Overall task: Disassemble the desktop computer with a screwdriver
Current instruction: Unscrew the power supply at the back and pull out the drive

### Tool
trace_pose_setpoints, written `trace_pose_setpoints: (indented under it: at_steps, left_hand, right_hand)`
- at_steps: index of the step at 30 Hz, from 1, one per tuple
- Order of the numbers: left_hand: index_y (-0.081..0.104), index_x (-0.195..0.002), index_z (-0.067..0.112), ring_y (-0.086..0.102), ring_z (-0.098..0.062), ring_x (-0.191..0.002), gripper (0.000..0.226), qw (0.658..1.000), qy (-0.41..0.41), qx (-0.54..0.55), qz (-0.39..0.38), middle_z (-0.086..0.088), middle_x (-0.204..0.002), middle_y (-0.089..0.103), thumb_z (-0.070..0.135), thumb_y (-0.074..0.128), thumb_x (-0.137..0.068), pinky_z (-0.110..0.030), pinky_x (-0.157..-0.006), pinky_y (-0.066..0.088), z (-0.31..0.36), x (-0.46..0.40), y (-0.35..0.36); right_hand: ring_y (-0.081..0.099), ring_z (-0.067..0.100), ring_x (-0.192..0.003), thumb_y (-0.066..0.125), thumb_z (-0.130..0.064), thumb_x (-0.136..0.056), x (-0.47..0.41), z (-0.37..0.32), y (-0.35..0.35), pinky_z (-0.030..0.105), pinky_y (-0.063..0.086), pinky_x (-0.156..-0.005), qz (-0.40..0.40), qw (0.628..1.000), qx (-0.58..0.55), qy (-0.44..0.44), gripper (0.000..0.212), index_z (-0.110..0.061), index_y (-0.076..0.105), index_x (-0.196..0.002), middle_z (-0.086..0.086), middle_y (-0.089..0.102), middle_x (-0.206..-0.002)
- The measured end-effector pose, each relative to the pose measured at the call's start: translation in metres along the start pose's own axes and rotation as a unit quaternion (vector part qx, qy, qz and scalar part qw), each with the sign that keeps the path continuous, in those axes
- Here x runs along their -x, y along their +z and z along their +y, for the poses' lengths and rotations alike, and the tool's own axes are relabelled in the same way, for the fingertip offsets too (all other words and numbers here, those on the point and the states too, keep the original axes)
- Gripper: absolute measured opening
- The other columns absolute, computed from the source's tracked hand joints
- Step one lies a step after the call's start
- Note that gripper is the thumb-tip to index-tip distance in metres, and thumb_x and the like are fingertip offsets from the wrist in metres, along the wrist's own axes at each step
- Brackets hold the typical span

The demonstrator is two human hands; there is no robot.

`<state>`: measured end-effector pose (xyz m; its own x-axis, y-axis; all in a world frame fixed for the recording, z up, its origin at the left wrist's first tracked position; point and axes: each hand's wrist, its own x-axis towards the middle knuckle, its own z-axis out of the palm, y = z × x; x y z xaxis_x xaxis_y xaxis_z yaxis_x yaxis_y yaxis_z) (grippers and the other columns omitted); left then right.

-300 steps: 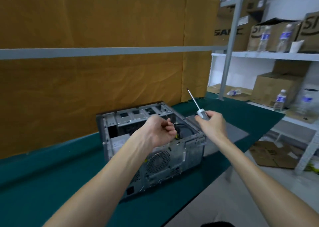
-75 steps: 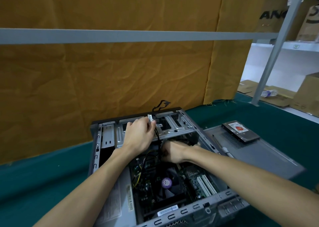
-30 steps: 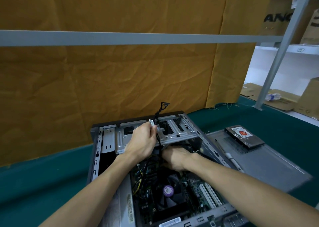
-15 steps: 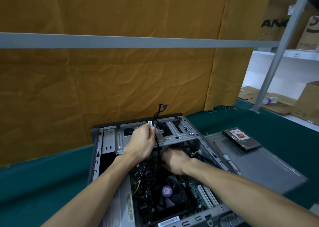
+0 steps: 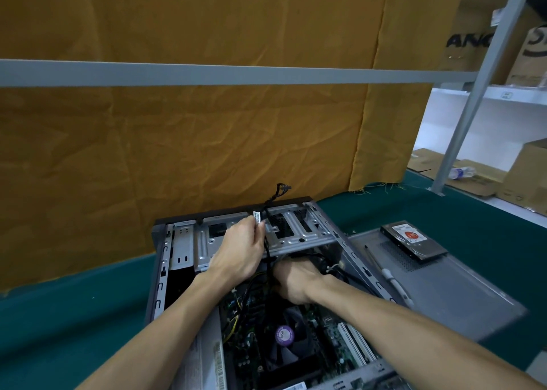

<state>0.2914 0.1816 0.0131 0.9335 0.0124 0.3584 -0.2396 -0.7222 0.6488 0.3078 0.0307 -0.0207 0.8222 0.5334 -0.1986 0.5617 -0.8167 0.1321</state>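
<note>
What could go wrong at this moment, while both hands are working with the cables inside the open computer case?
1. The left hand pinches the black cable bundle taut; a hard pull may strain a plug that is still seated.
2. The right hand reaches under the silver metal drive cage, whose edges might scrape it.
3. The white-handled screwdriver lies loose on the removed grey side panel, beside the right forearm; a nudge could roll it off.

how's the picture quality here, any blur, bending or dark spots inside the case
Head view: wide-angle bend bows the grey rail; edges soft, the right forearm smeared low in frame; dim inside the computer case, so the right hand sits in shadow; the left hand and its cable read clearly.
</note>
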Motion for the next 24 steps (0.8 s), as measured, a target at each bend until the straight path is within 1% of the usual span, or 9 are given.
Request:
trace_pose_setpoints:
  at_steps: [3,5,7,9,11,13,17,21,24]
  left_hand:
    - [0.041,-0.073,0.017,0.041,-0.018,-0.056,0.041,1.0,0.004,-0.003,0.003,-0.001,-0.065,0.048,0.039,0.037,-0.107,-0.036,-0.053,0.029,-0.0011,-0.0003,0.0005]
    - [0.042,-0.073,0.016,0.04,-0.018,-0.056,0.041,1.0,0.006,-0.001,0.001,-0.001,-0.065,0.048,0.039,0.037,-0.107,-0.036,-0.053,0.03,-0.002,-0.0004,0.0003]
    - [0.041,-0.073,0.017,0.039,-0.017,-0.055,0.041,1.0,0.01,-0.001,0.003,0.0,-0.065,0.047,0.038,0.037,-0.107,-0.036,-0.053,0.03,-0.0011,0.0001,0.0]
    - [0.04,-0.072,0.017,0.039,-0.017,-0.056,0.041,1.0,0.012,-0.006,0.004,-0.001,-0.064,0.047,0.038,0.038,-0.107,-0.037,-0.054,0.03,0.0007,0.0008,-0.0009]
    - [0.039,-0.071,0.017,0.039,-0.017,-0.055,0.041,1.0,0.013,-0.007,0.006,0.0,-0.064,0.046,0.037,0.038,-0.107,-0.037,-0.053,0.03,0.002,0.0009,-0.0015]
    - [0.039,-0.071,0.017,0.04,-0.016,-0.056,0.041,1.0,0.015,-0.006,0.007,0.0,-0.064,0.047,0.036,0.039,-0.107,-0.036,-0.052,0.029,0.0023,0.0013,-0.0018]
    - [0.039,-0.072,0.017,0.04,-0.018,-0.057,0.041,1.0,0.014,-0.009,0.003,-0.001,-0.066,0.047,0.037,0.038,-0.108,-0.037,-0.054,0.03,0.0017,0.0019,-0.0026]
    - [0.039,-0.071,0.017,0.04,-0.017,-0.057,0.041,1.0,0.016,-0.013,0.011,-0.001,-0.065,0.047,0.037,0.039,-0.107,-0.036,-0.053,0.029,0.0014,0.0027,-0.0029]
    - [0.038,-0.071,0.018,0.039,-0.016,-0.056,0.041,0.999,0.021,-0.022,0.01,0.0,-0.065,0.046,0.038,0.039,-0.107,-0.036,-0.052,0.028,0.0002,0.0031,-0.0024]
  right_hand:
    - [0.07,0.036,-0.094,0.057,-0.01,-0.096,0.0026,-0.0027,-0.001,0.034,0.049,-0.07,0.013,0.998,0.053,-0.022,0.014,-0.002,0.068,-0.099,0.019,0.072,-0.102]
    - [0.069,0.035,-0.097,0.056,-0.013,-0.097,0.0022,-0.0011,0.0006,0.034,0.05,-0.072,0.012,0.999,0.033,-0.01,0.016,-0.003,0.067,-0.104,0.018,0.071,-0.106]
    - [0.068,0.036,-0.102,0.057,-0.018,-0.098,0.003,0.0002,0.0,0.033,0.047,-0.072,0.012,1.0,-0.001,0.005,0.02,-0.005,0.065,-0.11,0.018,0.069,-0.112]
    - [0.068,0.036,-0.103,0.057,-0.019,-0.098,0.0046,-0.0011,-0.0006,0.033,0.047,-0.073,0.021,1.0,-0.011,0.007,0.022,-0.005,0.065,-0.113,0.018,0.069,-0.114]
    - [0.069,0.035,-0.1,0.057,-0.013,-0.098,0.0054,-0.0022,0.0,0.035,0.053,-0.075,0.018,1.0,0.006,0.003,0.018,-0.003,0.066,-0.11,0.018,0.07,-0.111]
    - [0.07,0.036,-0.098,0.057,-0.01,-0.097,0.0065,-0.0025,-0.0018,0.036,0.054,-0.075,0.024,0.999,0.026,-0.012,0.016,-0.002,0.066,-0.107,0.019,0.071,-0.107]
    - [0.068,0.036,-0.102,0.057,-0.015,-0.099,0.0042,-0.0026,-0.0024,0.034,0.048,-0.072,0.012,1.0,0.015,0.003,0.019,-0.002,0.066,-0.111,0.019,0.07,-0.112]
    - [0.07,0.035,-0.097,0.057,-0.009,-0.097,0.0042,0.0,0.0006,0.037,0.055,-0.075,0.029,0.998,0.042,-0.023,0.016,-0.002,0.068,-0.104,0.018,0.072,-0.106]
    - [0.069,0.036,-0.098,0.056,-0.011,-0.097,0.0016,0.0026,0.0036,0.037,0.054,-0.078,0.026,0.999,0.03,-0.027,0.017,-0.003,0.068,-0.107,0.019,0.072,-0.109]
